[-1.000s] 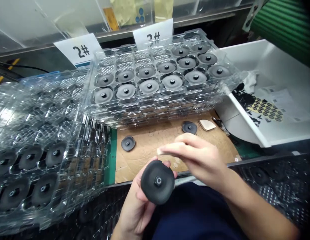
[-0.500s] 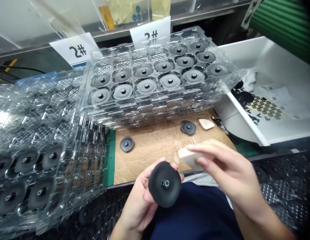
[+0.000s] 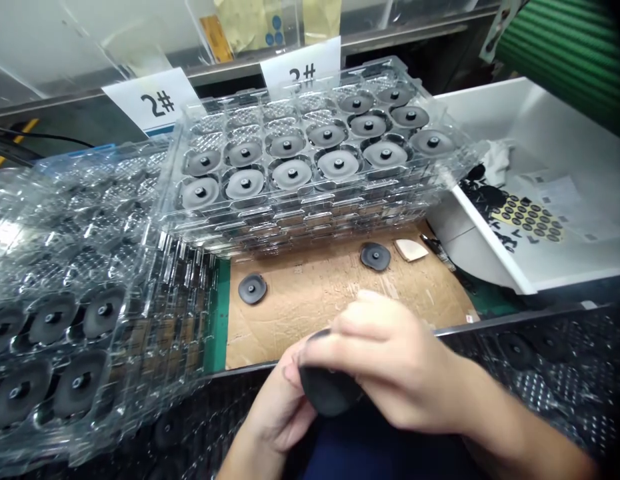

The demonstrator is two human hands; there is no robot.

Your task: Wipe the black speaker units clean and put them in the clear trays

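Note:
My left hand is closed on the rim of a black disc, holding it tilted in front of my body. My right hand lies over the upper face of this disc, fingers curled, and hides its central stub. A pale edge of the white pad shows above the right fingers; the rest is covered by the hand. Two similar dark discs lie on the cardboard: one disc at the left, another disc farther right. Beside the latter sits a cream wedge-shaped pad.
Stacked clear plastic trays with black discs in several pockets stand behind the cardboard. Another tray stack rises at the left. On the right is a white bin with a sticker sheet. A green ribbed hose hangs upper right.
My right hand has moved left and down with the white pad, from beside the disc onto its face. My left hand keeps hold of the disc in about the same place.

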